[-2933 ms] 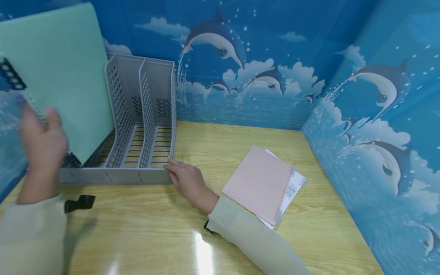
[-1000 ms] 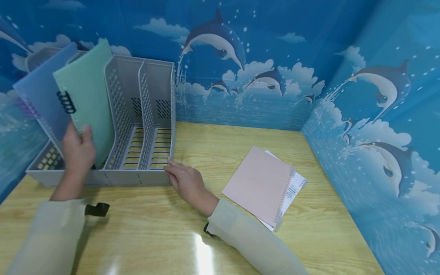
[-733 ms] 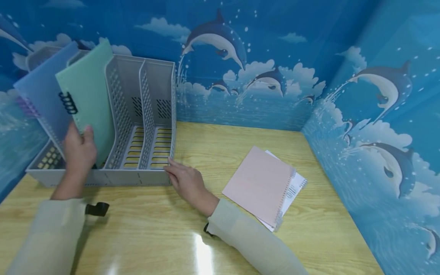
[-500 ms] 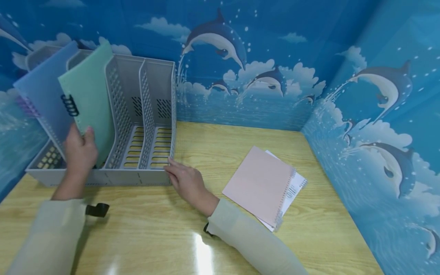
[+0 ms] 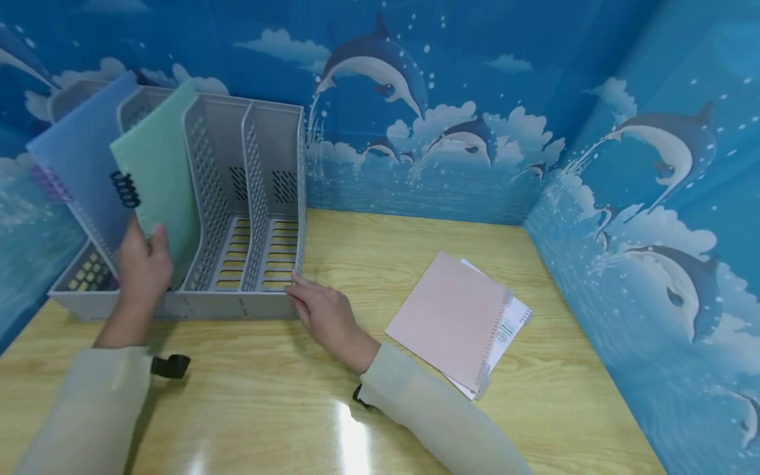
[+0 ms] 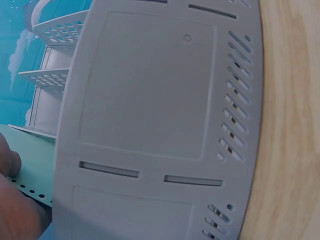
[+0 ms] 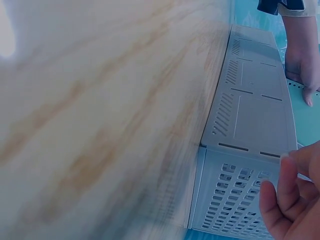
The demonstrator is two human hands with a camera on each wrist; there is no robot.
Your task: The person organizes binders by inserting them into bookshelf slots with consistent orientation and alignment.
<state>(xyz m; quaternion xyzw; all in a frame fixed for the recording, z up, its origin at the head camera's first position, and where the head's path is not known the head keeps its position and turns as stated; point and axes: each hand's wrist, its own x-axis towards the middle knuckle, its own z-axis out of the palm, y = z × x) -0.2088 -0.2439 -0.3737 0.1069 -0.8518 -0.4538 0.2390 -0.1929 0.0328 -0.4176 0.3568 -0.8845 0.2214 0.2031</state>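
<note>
My left hand (image 5: 145, 264) grips the lower spiral edge of a green notebook (image 5: 166, 178) with black rings. The notebook stands tilted in the second compartment from the left of a grey file organizer (image 5: 231, 305). In the left wrist view, the thumb lies on the notebook's cover (image 6: 35, 160) beside its punched holes. My right hand (image 5: 326, 316) holds the organizer's front right corner between thumb and fingers. The right wrist view shows its fingers (image 7: 287, 185) bent at that corner. A blue notebook (image 5: 89, 152) with purple rings leans in the leftmost compartment.
A pink spiral notebook (image 5: 448, 316) lies on a white one (image 5: 507, 326) on the wooden table (image 5: 267, 402), right of the organizer. The organizer's two right compartments (image 5: 279, 244) show bare slotted floors. A dolphin-print backdrop (image 5: 415, 158) rises behind and at the right.
The green notebook, first held up high at the left, has come down into the second compartment. Lately it slid slightly right and down with my left hand. The right hand kept its place.
</note>
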